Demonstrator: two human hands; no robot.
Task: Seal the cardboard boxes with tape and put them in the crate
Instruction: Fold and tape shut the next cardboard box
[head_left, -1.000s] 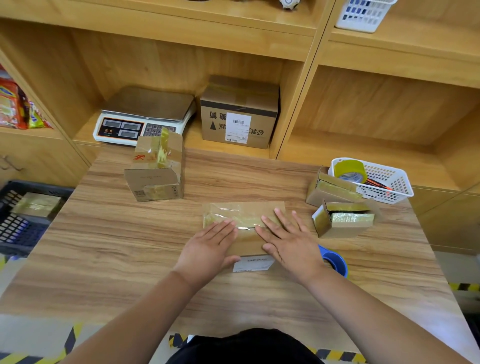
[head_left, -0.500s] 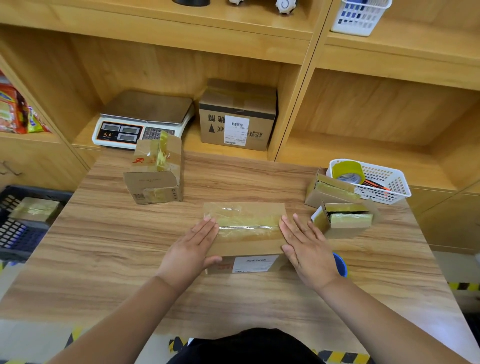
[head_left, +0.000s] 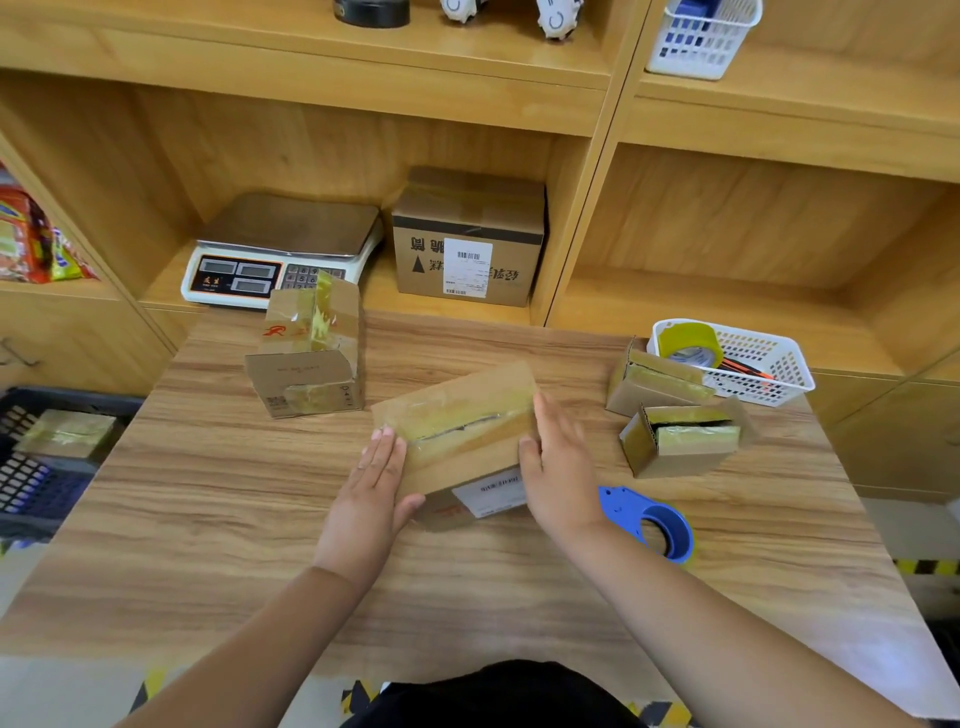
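The left hand reaches in on a forearm from the lower left. Its fingers are extended and together, laid flat against the left end of the flat brown cardboard box with a yellowish taped seam. Its thumb touches the near face at the lower corner.

The right hand reaches in on a forearm from the lower right. Its fingers are extended along the right end of the box, with the thumb at the top edge. Neither hand is clenched: the box is clamped between two flat palms.

The box is at the centre of the wood-grain table, between the hands. Its long axis runs from near left to far right, skewed against the table edge. The taped seam faces up and follows that axis. The near long face carries a white label. The top appears tipped toward the camera, and it cannot be told whether the base rests fully on the table.

The blue tape dispenser lies just beside the right wrist. The dark plastic crate sits off the table's left edge, well apart from the held box, and contains one taped box.
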